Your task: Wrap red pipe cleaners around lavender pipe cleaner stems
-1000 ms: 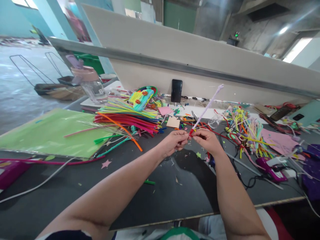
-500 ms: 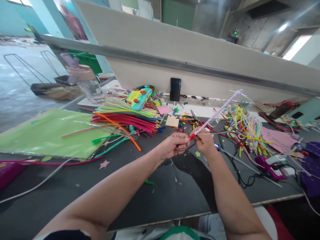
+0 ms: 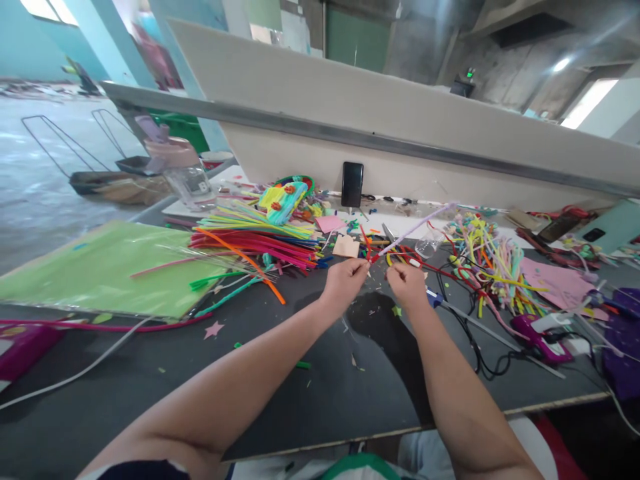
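Observation:
My left hand [image 3: 345, 280] pinches the near end of a long lilac pipe cleaner [image 3: 415, 229], where a short red piece [image 3: 369, 252] is wound on. The pipe cleaner slants low to the right, over the dark table [image 3: 320, 393]. Just right of it, my right hand [image 3: 407, 285] is closed in a pinch, a little apart from the stem. What its fingers hold is too small to make out. Both hands hover just above the tabletop.
A heap of coloured pipe cleaners [image 3: 255, 240] lies left of my hands, beside a green sheet [image 3: 100, 267]. A tangle of bent pipe cleaners [image 3: 487, 260], a purple glue gun [image 3: 537, 330] and black cables lie right. A phone [image 3: 352, 184] leans on the back wall.
The lilac pipe cleaner has swung down from steeply raised to nearly flat. My right hand has come off its end, which the left hand now pinches alone.

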`<move>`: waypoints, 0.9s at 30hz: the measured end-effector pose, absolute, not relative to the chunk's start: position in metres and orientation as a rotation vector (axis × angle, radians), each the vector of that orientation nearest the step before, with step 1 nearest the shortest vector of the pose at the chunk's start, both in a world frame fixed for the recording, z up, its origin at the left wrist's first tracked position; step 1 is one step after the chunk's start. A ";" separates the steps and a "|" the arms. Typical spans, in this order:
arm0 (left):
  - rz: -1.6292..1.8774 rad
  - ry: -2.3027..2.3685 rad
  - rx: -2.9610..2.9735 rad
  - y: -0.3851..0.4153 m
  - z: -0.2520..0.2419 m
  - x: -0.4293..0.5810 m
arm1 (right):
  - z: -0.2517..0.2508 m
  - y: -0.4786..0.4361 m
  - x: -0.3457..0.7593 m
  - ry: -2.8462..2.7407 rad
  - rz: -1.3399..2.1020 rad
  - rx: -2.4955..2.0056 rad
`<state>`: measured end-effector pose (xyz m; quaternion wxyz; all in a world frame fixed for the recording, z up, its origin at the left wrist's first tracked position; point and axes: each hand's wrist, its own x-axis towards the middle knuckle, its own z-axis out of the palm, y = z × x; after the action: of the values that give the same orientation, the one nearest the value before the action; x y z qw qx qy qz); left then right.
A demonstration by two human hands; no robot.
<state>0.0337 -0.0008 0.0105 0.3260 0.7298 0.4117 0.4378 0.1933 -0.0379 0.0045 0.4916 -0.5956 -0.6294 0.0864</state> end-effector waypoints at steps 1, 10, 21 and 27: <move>1.171 1.127 1.973 0.001 0.009 0.032 | 0.004 -0.039 0.191 -1.570 0.332 -1.438; 1.074 1.058 2.633 -0.004 -0.006 0.030 | 0.013 -0.045 0.171 -1.550 0.381 -1.407; 1.035 1.104 2.476 -0.006 -0.006 0.034 | 0.007 -0.043 0.161 -1.462 0.311 -1.461; 1.031 1.109 1.741 0.001 -0.003 0.039 | 0.003 -0.042 0.163 -1.493 0.217 -1.330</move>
<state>0.0386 0.0012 -0.0031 0.4053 0.6898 0.4393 0.4086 0.1626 -0.0420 0.0029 0.5357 -0.5584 -0.6268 0.0909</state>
